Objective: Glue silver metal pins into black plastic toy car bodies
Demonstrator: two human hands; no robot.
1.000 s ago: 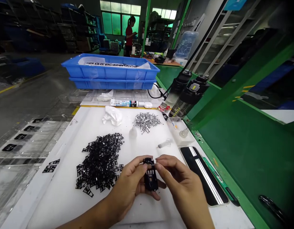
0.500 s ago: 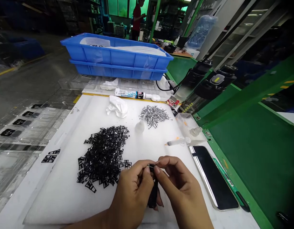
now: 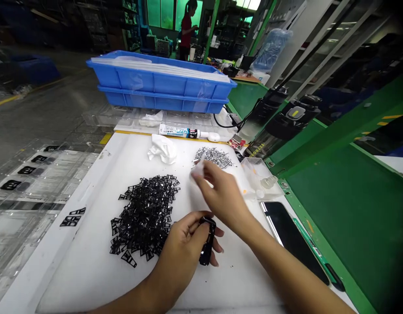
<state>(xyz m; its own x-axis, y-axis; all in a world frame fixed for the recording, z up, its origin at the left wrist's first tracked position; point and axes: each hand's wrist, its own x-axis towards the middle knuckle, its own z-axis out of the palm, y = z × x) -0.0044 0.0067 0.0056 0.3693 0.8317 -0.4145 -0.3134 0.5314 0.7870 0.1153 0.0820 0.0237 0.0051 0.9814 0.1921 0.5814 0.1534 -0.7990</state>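
My left hand (image 3: 188, 246) grips a glossy black elongated part (image 3: 208, 244) near the front of the white mat (image 3: 90, 261). Beyond it, my right hand (image 3: 217, 187) reaches forward, its thumb and fingers closed on a small whitish bottle (image 3: 198, 169) with a thin tip. Left of my hands lies a heap of small black frame-shaped pieces (image 3: 145, 213). Just past my right hand is a pile of silver pins (image 3: 217, 157). A crumpled white tissue (image 3: 162, 149) rests between the two piles, further back.
Stacked blue bins (image 3: 162, 83) stand behind a glue tube (image 3: 178, 131). On the right are a clear tray (image 3: 253, 168), a phone (image 3: 296, 240), a green cutter (image 3: 314, 248) and dark bottles (image 3: 286, 122). A person in red (image 3: 187, 32) stands in the background.
My right hand has left the black part at my left hand, moved forward and taken hold of the whitish bottle. More of the black part shows in my left hand.
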